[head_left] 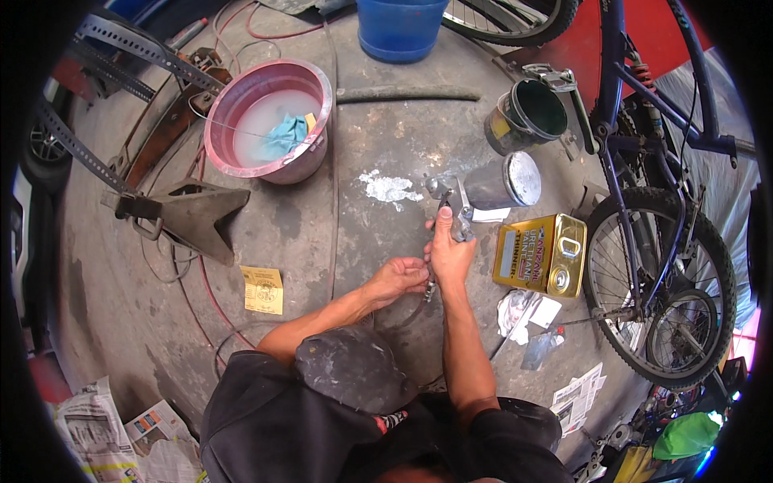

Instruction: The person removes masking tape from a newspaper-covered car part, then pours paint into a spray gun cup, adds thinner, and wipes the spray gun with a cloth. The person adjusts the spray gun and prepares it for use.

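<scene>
My right hand (452, 256) is wrapped round the handle of a metal spray gun (465, 211), thumb up along its back. The gun's grey paint cup (493, 183), with a pale round end, points to the right. My left hand (396, 278) is closed in a pinch at the lower end of the gun's handle, its fingertips against the right hand's edge. Just below those fingertips a metal hose fitting (431, 291) shows, with a thin air hose (416, 315) curving away from it. What exactly the left fingertips grip is partly hidden.
A gold thinner can (538, 256) stands right of my hands, near crumpled paper (515, 312). A dark paint bucket (527, 117) and a bicycle (644, 274) are farther right. A pink tub (270, 121) with cloudy water, a jack stand (189, 213) and yellow sandpaper (263, 290) lie left.
</scene>
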`<action>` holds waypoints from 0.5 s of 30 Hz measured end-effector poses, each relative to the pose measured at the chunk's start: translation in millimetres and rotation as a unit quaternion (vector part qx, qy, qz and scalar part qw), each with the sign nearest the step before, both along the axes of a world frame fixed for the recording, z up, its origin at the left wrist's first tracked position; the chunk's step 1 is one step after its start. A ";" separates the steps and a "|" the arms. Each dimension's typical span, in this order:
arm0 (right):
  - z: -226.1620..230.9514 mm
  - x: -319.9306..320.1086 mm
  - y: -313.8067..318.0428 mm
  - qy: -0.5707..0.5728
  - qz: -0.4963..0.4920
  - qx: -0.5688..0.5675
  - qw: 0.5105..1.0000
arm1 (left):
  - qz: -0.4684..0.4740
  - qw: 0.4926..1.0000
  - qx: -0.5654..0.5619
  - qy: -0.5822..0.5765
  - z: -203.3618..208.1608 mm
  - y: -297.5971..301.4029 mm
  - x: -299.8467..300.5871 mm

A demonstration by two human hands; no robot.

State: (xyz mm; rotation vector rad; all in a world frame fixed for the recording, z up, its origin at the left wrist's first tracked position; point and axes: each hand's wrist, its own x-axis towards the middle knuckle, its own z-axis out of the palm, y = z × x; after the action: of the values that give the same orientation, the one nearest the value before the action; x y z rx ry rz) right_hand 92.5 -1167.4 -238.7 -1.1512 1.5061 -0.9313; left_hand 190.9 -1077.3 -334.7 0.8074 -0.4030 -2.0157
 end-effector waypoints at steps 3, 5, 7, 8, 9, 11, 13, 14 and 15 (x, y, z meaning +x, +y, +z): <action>-10.8 -2.6 0.4 0.031 0.010 -0.012 0.999 | 0.004 1.000 -0.009 0.000 0.3 0.5 1.1; -15.3 -4.4 -0.4 0.046 0.008 -0.011 0.999 | 0.000 1.000 -0.009 -0.010 1.4 0.1 1.2; -15.7 -2.5 -0.3 0.064 0.005 -0.028 0.998 | -0.005 1.000 -0.012 -0.009 0.5 -1.1 1.5; -14.8 -1.6 2.2 0.074 0.003 -0.044 0.996 | -0.011 1.000 -0.014 -0.001 -2.5 -1.5 0.7; -13.5 -1.1 4.1 0.085 0.002 -0.061 0.995 | -0.016 1.000 -0.017 0.007 -4.0 -2.5 0.0; -8.1 -0.3 8.3 0.096 0.008 -0.090 0.991 | -0.018 0.999 -0.022 0.020 -6.5 -3.5 -1.1; 1.2 1.3 12.2 0.107 0.017 -0.116 0.987 | -0.023 0.999 -0.027 0.033 -8.7 -3.6 0.0; 8.1 2.6 14.5 0.113 0.021 -0.128 0.985 | -0.028 0.998 -0.031 0.041 -10.0 -3.2 1.2; 13.0 2.5 16.7 0.121 0.023 -0.139 0.983 | -0.035 0.998 -0.034 0.050 -11.7 -3.2 0.6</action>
State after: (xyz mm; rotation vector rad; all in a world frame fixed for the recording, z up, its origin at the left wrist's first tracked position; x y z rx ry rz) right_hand 95.0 -1150.7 -225.7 -1.5412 1.5659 -1.0211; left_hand 191.5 -1080.5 -346.4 0.6553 -0.4454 -2.0851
